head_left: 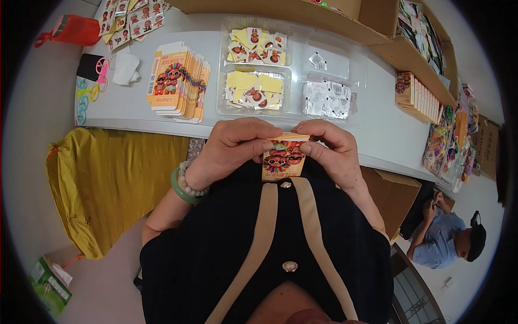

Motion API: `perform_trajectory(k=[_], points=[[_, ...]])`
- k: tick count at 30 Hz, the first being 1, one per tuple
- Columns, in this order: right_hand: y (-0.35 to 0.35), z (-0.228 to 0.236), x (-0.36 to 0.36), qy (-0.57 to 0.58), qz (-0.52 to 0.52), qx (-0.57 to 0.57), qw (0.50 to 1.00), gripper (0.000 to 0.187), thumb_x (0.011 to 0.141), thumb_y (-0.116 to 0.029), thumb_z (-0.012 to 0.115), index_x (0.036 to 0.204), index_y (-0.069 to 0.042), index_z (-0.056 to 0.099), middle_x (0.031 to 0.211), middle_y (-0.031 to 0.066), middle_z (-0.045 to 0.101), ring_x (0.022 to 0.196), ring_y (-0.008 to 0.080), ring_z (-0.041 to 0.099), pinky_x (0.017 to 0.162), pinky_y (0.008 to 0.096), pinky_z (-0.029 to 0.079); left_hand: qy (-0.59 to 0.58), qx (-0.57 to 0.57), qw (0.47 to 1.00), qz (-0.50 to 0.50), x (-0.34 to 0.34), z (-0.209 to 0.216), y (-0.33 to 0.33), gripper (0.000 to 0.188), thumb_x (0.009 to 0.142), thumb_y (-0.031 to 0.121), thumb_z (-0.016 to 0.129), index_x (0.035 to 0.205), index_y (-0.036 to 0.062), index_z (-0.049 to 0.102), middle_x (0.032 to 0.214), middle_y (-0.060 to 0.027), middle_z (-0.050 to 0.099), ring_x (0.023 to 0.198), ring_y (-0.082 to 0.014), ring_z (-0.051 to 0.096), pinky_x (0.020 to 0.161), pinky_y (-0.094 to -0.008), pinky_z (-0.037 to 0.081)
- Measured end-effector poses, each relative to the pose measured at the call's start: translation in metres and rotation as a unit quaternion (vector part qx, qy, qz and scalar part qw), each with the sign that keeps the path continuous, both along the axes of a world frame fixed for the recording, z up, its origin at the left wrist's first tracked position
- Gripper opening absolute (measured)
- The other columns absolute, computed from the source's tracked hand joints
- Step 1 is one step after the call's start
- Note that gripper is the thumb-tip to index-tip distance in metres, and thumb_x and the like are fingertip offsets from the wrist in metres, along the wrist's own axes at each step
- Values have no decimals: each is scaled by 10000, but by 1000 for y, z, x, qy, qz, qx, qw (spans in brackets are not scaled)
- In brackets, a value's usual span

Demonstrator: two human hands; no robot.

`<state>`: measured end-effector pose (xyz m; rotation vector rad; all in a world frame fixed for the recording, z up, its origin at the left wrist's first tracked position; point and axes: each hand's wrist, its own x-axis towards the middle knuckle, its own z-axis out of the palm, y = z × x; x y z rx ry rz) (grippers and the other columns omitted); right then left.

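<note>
Between my hands, close to my chest, is a small orange cardboard box (283,160) printed with cartoon figures. My left hand (237,141) pinches its upper left edge between thumb and fingers. At the upper right edge, my right hand (332,148) grips it the same way. The box's top lies right under my fingertips; whether its flap is fully closed I cannot tell. Beyond my left hand, a stack of flat orange cartons (178,83) lies fanned on the white table. A clear plastic tray (294,70) beyond the box holds picture stickers and small white packets in its compartments.
Several filled orange boxes (415,94) stand in a row at right, beside a large cardboard carton (372,48). A red pouch (75,29), sticker sheets (132,24) and a tissue (127,69) lie far left. A yellow sack (113,183) hangs left. Another person (445,237) sits at lower right.
</note>
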<state>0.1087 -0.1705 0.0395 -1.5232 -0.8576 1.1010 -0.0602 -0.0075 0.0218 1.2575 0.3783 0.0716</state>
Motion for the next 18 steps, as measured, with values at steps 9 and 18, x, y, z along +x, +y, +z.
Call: perform_trajectory(k=[9, 18], points=[[-4, 3, 3, -161, 50, 53, 984, 218, 814, -19, 626, 1030, 3, 618, 1036, 129, 615, 972, 187, 587, 816, 289, 477, -12, 84, 996, -25, 11, 3, -6, 204, 843, -42, 566, 1031, -17, 641, 972, -81, 593, 792, -94, 581, 606, -199, 490], [-18, 21, 44, -237, -227, -6, 945, 403, 815, -102, 665, 1175, -3, 514, 1038, 65, 585, 913, 127, 582, 762, 253, 474, -63, -62, 991, 99, 40, 8, -16, 317, 876, 3, 555, 1193, 4, 549, 978, -36, 580, 882, -92, 568, 713, -227, 495]])
